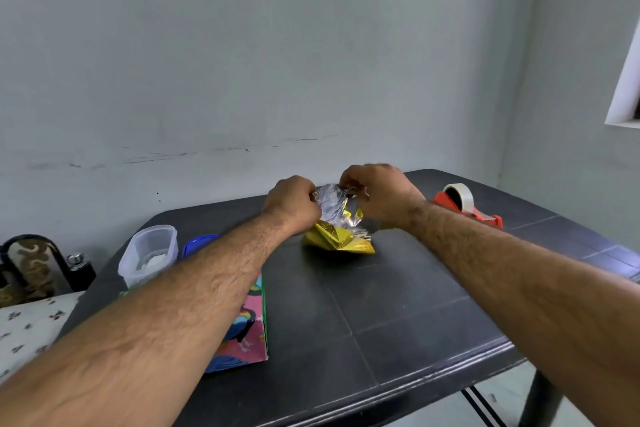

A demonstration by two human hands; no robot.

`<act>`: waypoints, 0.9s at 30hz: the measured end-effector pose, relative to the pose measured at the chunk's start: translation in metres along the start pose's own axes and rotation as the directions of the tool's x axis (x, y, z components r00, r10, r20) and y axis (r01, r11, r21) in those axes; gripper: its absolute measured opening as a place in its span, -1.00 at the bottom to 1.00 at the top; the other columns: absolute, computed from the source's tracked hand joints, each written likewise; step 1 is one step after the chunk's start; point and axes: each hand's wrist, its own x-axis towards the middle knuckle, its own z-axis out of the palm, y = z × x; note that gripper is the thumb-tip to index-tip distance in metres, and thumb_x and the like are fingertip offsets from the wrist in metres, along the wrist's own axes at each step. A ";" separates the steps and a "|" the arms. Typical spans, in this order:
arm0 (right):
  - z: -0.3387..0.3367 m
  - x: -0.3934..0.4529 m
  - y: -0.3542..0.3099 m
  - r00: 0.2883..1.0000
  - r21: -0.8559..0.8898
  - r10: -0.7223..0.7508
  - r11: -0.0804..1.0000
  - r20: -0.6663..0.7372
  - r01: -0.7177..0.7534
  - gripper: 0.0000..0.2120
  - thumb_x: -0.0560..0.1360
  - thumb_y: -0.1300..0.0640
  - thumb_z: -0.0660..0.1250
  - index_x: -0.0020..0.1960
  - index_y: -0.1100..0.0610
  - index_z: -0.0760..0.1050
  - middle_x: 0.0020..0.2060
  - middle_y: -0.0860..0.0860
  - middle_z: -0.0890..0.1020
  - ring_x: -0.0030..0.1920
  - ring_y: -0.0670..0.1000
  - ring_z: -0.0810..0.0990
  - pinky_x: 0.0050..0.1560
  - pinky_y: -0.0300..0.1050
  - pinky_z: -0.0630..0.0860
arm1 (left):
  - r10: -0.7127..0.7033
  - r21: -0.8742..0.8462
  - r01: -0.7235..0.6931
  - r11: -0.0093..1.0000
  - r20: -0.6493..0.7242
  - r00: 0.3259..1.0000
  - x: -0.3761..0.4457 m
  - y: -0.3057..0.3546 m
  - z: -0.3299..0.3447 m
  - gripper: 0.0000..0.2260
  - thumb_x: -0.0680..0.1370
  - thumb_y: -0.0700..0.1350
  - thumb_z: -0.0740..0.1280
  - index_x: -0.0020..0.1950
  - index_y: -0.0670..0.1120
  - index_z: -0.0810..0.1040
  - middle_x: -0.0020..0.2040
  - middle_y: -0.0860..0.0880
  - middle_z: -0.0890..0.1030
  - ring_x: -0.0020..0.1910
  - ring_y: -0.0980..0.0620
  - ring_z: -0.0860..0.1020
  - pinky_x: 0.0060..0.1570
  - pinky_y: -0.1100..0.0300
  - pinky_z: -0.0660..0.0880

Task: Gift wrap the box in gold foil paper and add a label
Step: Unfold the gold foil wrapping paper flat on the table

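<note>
Foil paper [337, 236] crumpled mid-bench [398, 305], left hand [292, 203] and right hand [381, 192] each pinching its silver top, tape dispenser [464, 203] right of foil, patterned box [247, 326] nearer, left.

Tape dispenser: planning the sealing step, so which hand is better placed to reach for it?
Right hand, probably: the red tape dispenser sits just beyond it on the right, while the left hand would have to cross the gold foil paper.
</note>
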 end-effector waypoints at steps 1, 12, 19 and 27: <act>0.001 0.001 0.000 1.000 -0.007 0.022 1.000 -0.004 -0.022 -0.56 0.50 0.34 0.31 0.30 0.00 0.60 0.10 -0.04 0.70 0.10 0.05 0.64 0.11 -0.09 0.58 | -0.020 -0.029 0.020 0.999 -0.002 1.000 0.001 -0.002 -0.001 -0.94 0.47 -0.21 0.37 -0.15 -0.12 0.65 -0.19 -0.05 0.64 -0.11 -0.14 0.61 -0.30 0.19 0.39; 0.004 -0.010 0.022 0.907 -0.309 -0.236 0.943 -0.349 0.126 -0.44 0.35 0.34 0.47 0.33 0.06 0.58 0.31 0.07 0.60 0.35 0.20 0.50 0.44 0.12 0.33 | -0.338 -0.815 0.438 0.379 0.319 0.885 0.007 -0.011 -0.008 -0.84 0.62 -0.33 0.30 -0.07 -0.14 0.62 -0.26 -0.13 0.69 -0.34 -0.06 0.67 -0.22 0.05 0.66; 0.025 -0.023 0.023 0.695 -0.588 -0.710 0.613 -0.117 0.528 -0.76 0.60 -0.04 0.32 0.06 0.05 0.70 0.20 0.07 0.67 0.24 0.17 0.60 0.49 0.21 0.38 | -0.387 -0.870 0.484 0.094 0.416 0.823 0.011 -0.013 -0.011 -0.77 0.63 -0.33 0.18 0.00 -0.17 0.63 -0.24 -0.14 0.66 -0.28 -0.07 0.67 -0.33 0.10 0.66; 0.010 -0.007 0.029 0.979 -0.559 0.194 0.819 0.062 -0.127 -0.21 0.64 -0.43 -0.10 0.71 0.02 0.06 0.71 0.09 -0.21 0.69 0.21 -0.27 0.60 0.40 -0.31 | -0.400 -0.885 0.465 0.010 0.423 0.813 0.016 -0.016 -0.010 -0.79 0.64 -0.31 0.21 -0.09 -0.17 0.60 -0.41 -0.08 0.64 -0.46 0.01 0.66 -0.46 0.17 0.61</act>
